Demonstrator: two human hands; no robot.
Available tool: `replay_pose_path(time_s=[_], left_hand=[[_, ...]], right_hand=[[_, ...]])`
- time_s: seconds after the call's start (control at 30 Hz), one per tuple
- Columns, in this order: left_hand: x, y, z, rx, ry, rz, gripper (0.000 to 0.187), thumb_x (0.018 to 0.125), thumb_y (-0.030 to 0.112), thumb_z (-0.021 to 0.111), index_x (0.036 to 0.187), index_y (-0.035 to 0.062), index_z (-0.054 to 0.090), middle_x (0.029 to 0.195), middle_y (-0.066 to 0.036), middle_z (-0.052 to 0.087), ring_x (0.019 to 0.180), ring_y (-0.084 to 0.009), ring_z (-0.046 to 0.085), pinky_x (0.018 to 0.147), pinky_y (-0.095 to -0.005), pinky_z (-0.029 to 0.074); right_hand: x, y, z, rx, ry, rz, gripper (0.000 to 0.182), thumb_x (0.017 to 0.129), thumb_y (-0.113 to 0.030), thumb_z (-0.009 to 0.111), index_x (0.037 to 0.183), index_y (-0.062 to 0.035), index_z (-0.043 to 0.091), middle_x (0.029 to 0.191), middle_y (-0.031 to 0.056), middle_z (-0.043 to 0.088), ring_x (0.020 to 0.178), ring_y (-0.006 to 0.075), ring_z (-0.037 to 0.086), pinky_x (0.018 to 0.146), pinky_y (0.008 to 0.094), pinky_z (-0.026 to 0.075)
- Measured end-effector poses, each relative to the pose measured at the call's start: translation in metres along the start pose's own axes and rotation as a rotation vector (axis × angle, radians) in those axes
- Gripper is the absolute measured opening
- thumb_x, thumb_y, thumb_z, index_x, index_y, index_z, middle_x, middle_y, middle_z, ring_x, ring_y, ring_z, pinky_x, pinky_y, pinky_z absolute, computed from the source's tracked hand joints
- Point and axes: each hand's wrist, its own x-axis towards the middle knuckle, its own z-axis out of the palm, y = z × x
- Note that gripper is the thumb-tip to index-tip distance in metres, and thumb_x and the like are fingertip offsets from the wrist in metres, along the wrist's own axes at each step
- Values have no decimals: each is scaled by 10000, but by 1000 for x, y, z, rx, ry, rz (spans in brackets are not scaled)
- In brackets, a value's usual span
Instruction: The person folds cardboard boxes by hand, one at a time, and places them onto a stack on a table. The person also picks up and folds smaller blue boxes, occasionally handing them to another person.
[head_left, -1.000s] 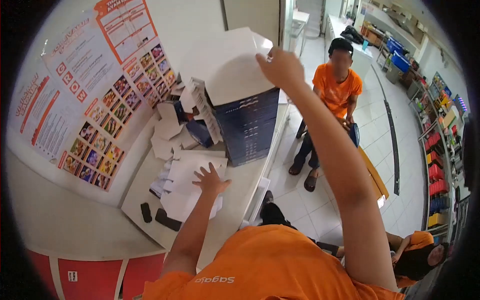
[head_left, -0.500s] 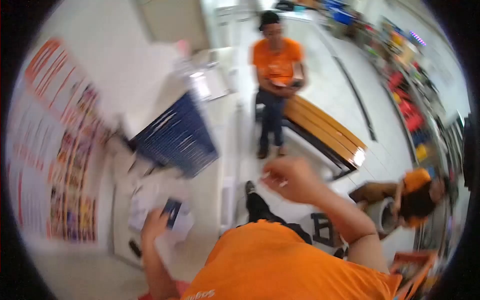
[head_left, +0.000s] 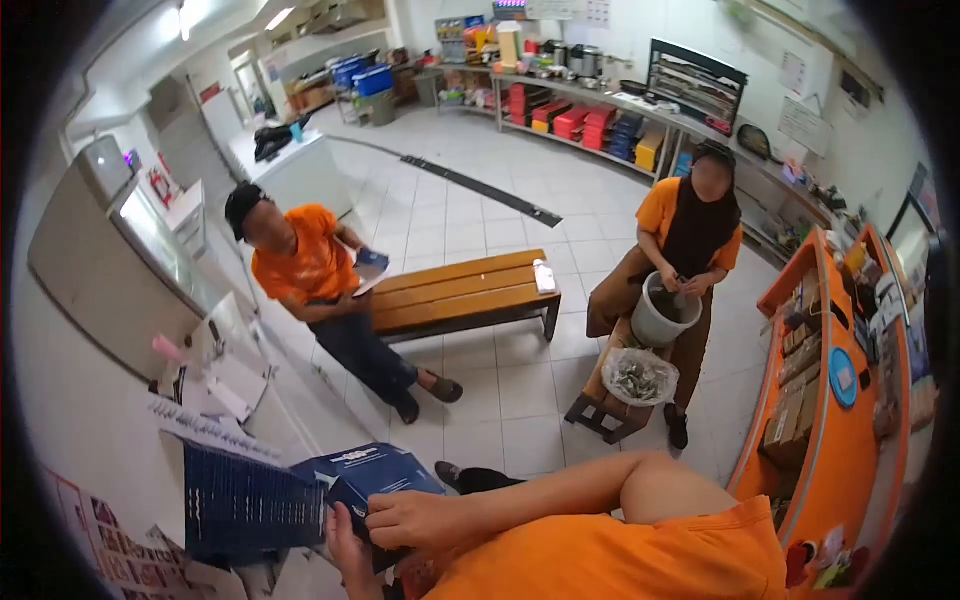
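Note:
A dark blue cardboard box with white print [head_left: 365, 462] is in front of me at the lower left, partly folded up. My left hand [head_left: 347, 548] grips its near side, thumb upward. Across the front of the box, my right hand [head_left: 418, 519] has its fingers bent against the raised panel, and the fingertips are partly hidden. Just left of my hands stands a thick stack of dark blue flat cartons [head_left: 235, 505], edges toward me.
One person [head_left: 310, 260] sits on a wooden bench [head_left: 460, 290], holding a blue and white carton. Another person [head_left: 690, 230] works over a grey bucket [head_left: 662, 318], near a plastic-lined bowl [head_left: 640, 378]. An orange shelf [head_left: 800, 430] stands at right.
My view has swung toward the room. My right hand has come down from mid-air onto the box beside my left hand, which earlier was at a small dark blue piece.

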Motion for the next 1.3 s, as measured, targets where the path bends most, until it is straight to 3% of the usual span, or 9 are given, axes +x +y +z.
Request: replay_pose_path(time_s=[0.33, 0.5, 0.6, 0.7, 0.87, 0.93, 1.03, 1.2, 1.3], left_hand=[[15, -42, -3, -61, -77, 103, 254, 984, 144, 645, 1211, 39, 603, 1082, -123, 669, 951, -215, 663, 809, -298, 528], [26, -54, -22, -149, 213, -49, 439, 957, 205, 701, 1292, -27, 538, 865, -148, 678, 882, -262, 660, 736, -367, 519], [25, -61, -20, 821, -117, 488, 251, 1007, 208, 636, 1152, 6, 598, 997, -134, 685, 920, -259, 649, 773, -387, 524], [4, -52, 26, -161, 96, -141, 173, 1029, 149, 560, 1152, 39, 614, 1001, -115, 670, 886, -232, 642, 773, -393, 534], [18, -56, 8, 243, -274, -199, 250, 1001, 86, 593, 1248, 49, 590, 1053, -94, 681, 935, -220, 646, 806, -351, 533], [52, -84, -34, 589, -811, -228, 379, 982, 49, 623, 1351, 28, 545, 1095, -97, 684, 944, -189, 633, 820, -313, 520], [28, -85, -26, 603, -754, -279, 511, 949, 31, 685, 1425, 19, 503, 1043, -80, 680, 897, -144, 608, 805, -268, 497], [9, -84, -4, 744, -829, -103, 172, 905, 32, 743, 1062, 19, 675, 900, -28, 658, 831, -117, 593, 755, -261, 495], [-7, -59, 19, 689, -664, -183, 95, 905, 59, 761, 925, -9, 698, 812, -37, 676, 734, -117, 595, 699, -269, 506]], right_hand=[[-5, 10, 14, -579, 378, 446, 205, 843, -189, 753, 911, -47, 621, 1093, 104, 600, 1166, 334, 531, 960, 457, 424], [-16, 24, 21, -386, -26, 338, 129, 867, -154, 687, 957, -63, 675, 1170, 118, 609, 1258, 345, 522, 1104, 563, 350], [-20, 19, 31, -542, 193, 510, 181, 864, -148, 689, 1018, -60, 652, 1175, 146, 591, 1222, 357, 541, 1054, 534, 403], [-30, 23, 36, -562, 231, 597, 294, 863, -150, 693, 1128, -53, 609, 1178, 180, 574, 1178, 374, 553, 995, 496, 444], [-57, 11, 7, -522, 213, 728, 446, 969, -263, 604, 1341, -81, 439, 1254, 180, 511, 1116, 393, 568, 939, 430, 466], [-76, 1, -10, -759, 444, 419, 496, 1016, -369, 569, 1396, -101, 397, 1301, 176, 480, 1110, 403, 558, 916, 432, 464], [-116, 9, -16, -266, 291, 559, 392, 1017, -393, 569, 1226, -69, 497, 1108, 180, 572, 999, 366, 596, 839, 447, 462], [-120, -41, -26, 37, -102, 796, 228, 952, -249, 656, 989, -39, 577, 853, 205, 631, 820, 398, 608, 712, 475, 463], [-119, -49, -22, -133, 166, 994, 232, 897, -198, 689, 1033, -39, 590, 881, 205, 649, 850, 391, 621, 734, 458, 481]])
